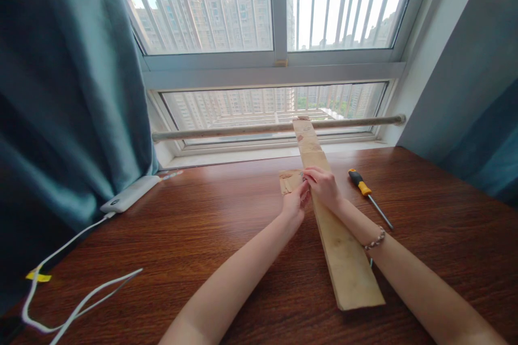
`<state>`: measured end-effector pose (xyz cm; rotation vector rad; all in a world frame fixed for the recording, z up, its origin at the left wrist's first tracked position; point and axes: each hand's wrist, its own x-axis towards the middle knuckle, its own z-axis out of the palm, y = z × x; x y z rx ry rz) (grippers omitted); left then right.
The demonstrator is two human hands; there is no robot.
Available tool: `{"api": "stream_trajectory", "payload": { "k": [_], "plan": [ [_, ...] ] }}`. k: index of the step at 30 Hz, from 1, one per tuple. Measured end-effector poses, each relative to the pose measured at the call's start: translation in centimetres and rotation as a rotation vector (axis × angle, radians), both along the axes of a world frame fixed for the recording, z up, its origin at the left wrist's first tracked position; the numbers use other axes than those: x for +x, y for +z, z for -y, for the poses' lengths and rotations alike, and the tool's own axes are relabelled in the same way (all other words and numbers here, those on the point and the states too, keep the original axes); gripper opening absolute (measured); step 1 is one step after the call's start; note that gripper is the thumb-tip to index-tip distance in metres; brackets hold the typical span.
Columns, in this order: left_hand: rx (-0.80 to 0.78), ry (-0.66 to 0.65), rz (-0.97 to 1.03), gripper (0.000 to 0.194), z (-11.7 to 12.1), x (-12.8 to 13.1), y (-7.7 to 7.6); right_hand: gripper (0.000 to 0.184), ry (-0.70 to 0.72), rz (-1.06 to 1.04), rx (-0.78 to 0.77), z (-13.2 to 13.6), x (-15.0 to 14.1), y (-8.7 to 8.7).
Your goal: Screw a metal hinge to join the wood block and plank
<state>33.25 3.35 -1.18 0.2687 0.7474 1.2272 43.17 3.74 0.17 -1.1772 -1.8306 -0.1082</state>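
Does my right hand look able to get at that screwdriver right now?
Likely yes: the screwdriver lies uncovered on the table, to the right of your right hand, with nothing visible between them, though it would first have to leave the long board.

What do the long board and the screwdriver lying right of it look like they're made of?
Long board: probably wood or plywood, dull and unpainted, judging by its pale tan face and darker blotches; stiff cardboard isn't ruled out.

Screwdriver: handle likely plastic, perhaps partly rubber, in black and yellow; shaft apparently metal, from its smooth grey look.
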Motion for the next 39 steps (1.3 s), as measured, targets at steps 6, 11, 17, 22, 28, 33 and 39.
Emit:
{"api": "stream_trajectory", "payload": {
  "k": [6, 11, 17, 22, 28, 33, 39],
  "plan": [
    [0.016, -0.001, 0.009, 0.013, 0.0, 0.1, -0.1, 0.021, -0.003, 0.051, 0.009, 0.0, 0.1, -0.3],
    [0.03, 0.023, -0.012, 0.016, 0.0, 0.1, -0.2, 0.018, -0.081, 0.059, -0.007, 0.1, 0.0, -0.2],
    [0.059, 0.025, -0.015, 0.018, -0.2, 0.1, -0.5, 0.017, -0.102, 0.055, -0.043, 0.0, -0.1, 0.0],
    [0.071, 0.039, -0.028, 0.022, 0.0, 0.0, -0.3, 0.019, -0.107, 0.093, -0.087, -0.1, 0.0, -0.2],
    [0.056, 0.022, -0.023, 0.019, -0.2, 0.0, -0.4, 0.022, -0.174, 0.005, -0.052, 0.2, 0.3, 0.9],
    [0.036, -0.011, -0.062, 0.016, -0.5, -0.1, -0.7, 0.023, -0.541, 0.075, -0.391, 0.6, 5.7, 4.0],
    [0.038, -0.011, -0.064, 0.02, -0.5, -0.2, -0.5, 0.041, -0.827, 0.225, -0.963, 0.6, 12.7, 2.5]
  ]
}}
